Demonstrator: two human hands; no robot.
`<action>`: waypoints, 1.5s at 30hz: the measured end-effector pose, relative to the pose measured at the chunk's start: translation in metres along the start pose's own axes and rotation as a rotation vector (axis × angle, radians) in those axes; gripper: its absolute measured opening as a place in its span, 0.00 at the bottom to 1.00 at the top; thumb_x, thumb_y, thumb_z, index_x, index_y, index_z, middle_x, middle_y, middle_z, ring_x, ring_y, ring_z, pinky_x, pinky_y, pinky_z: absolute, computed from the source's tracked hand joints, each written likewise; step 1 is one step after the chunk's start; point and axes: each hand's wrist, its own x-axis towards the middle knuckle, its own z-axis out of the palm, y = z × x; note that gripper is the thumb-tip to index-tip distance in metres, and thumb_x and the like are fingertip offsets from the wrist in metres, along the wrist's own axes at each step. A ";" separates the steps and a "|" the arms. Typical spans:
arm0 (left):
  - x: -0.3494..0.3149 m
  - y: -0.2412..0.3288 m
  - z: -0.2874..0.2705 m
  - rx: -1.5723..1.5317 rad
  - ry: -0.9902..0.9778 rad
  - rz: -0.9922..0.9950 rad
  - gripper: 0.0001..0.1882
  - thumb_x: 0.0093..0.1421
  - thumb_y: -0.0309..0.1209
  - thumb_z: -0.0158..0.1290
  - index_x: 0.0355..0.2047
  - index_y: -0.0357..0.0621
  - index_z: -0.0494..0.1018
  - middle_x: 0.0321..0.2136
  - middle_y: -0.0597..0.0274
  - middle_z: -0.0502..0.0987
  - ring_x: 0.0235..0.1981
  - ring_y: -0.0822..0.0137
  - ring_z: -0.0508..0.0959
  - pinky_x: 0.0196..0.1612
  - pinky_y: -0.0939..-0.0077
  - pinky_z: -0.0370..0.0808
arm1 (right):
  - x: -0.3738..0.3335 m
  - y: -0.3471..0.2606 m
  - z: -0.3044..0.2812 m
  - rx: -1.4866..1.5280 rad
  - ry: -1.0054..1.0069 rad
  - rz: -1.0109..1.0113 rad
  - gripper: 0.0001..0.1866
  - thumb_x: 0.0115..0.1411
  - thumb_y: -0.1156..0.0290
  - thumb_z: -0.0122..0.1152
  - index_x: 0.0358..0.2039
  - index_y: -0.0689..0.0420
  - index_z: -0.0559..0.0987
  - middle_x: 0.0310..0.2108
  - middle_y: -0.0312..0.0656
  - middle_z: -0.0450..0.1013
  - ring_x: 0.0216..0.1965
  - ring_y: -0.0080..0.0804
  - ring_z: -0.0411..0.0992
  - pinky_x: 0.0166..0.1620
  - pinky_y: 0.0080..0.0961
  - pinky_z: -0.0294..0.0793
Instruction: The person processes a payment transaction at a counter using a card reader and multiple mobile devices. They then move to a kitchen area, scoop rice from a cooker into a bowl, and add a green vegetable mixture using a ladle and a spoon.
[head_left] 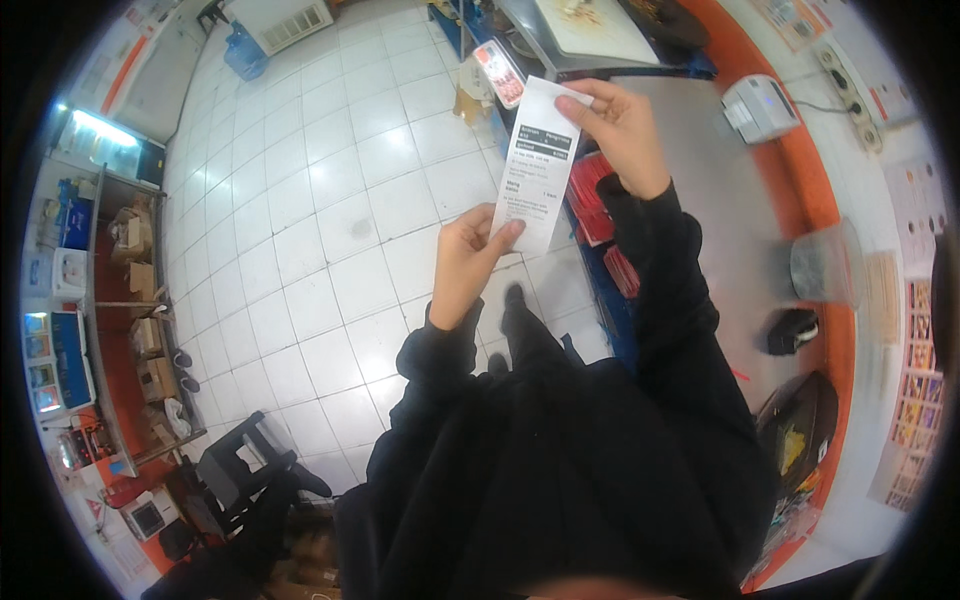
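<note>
A long white paper receipt [537, 165] with black printed bands is stretched between my two hands, tilted slightly to the right at its top. My left hand [470, 258] pinches its lower left corner between thumb and fingers. Up at the top right corner, my right hand [625, 130] grips the paper with the thumb in front and the fingers behind. The receipt hangs over the tiled floor beside the steel counter, touching neither.
Along my right runs a steel counter [690, 265]; red packs [590, 200] sit by its left edge. A small white printer [760, 108], a clear container [825, 265] and a cutting board [600, 28] are there too. Shelves [130, 330] line the left; a black chair [240, 460] stands lower left.
</note>
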 end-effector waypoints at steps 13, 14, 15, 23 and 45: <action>0.348 0.128 -0.200 -0.038 0.035 0.112 0.14 0.55 0.28 0.50 0.38 0.31 0.68 0.30 0.57 0.76 0.30 0.71 0.76 0.37 0.78 0.73 | 0.431 0.070 0.086 -0.111 -0.126 -0.090 0.09 0.51 0.74 0.58 0.32 0.65 0.74 0.25 0.38 0.74 0.25 0.16 0.69 0.27 0.12 0.66; 0.368 0.141 -0.220 -0.013 0.064 0.097 0.13 0.55 0.28 0.49 0.38 0.31 0.68 0.31 0.55 0.75 0.30 0.71 0.76 0.37 0.77 0.74 | 0.462 0.072 0.101 -0.095 -0.141 -0.092 0.09 0.51 0.74 0.58 0.32 0.65 0.74 0.25 0.38 0.74 0.25 0.16 0.69 0.27 0.12 0.66; 0.388 0.151 -0.237 -0.023 0.075 0.101 0.13 0.55 0.28 0.48 0.38 0.30 0.68 0.31 0.55 0.75 0.30 0.70 0.76 0.38 0.77 0.74 | 0.493 0.074 0.113 -0.090 -0.153 -0.101 0.09 0.51 0.74 0.58 0.32 0.65 0.74 0.25 0.38 0.74 0.25 0.16 0.69 0.27 0.12 0.66; 0.557 0.170 -0.396 0.033 0.108 -0.018 0.13 0.58 0.29 0.45 0.35 0.28 0.68 0.29 0.49 0.75 0.31 0.62 0.77 0.37 0.75 0.74 | 0.748 0.127 0.152 -0.418 0.089 -0.310 0.09 0.50 0.72 0.59 0.31 0.63 0.76 0.23 0.37 0.73 0.24 0.17 0.70 0.27 0.12 0.67; 1.031 0.220 -0.617 -0.012 0.048 -0.103 0.15 0.56 0.32 0.48 0.35 0.28 0.68 0.27 0.53 0.74 0.28 0.64 0.76 0.35 0.78 0.74 | 1.047 -0.027 -0.233 -1.857 1.066 -0.228 0.14 0.49 0.61 0.56 0.36 0.52 0.75 0.30 0.42 0.73 0.33 0.37 0.70 0.38 0.30 0.67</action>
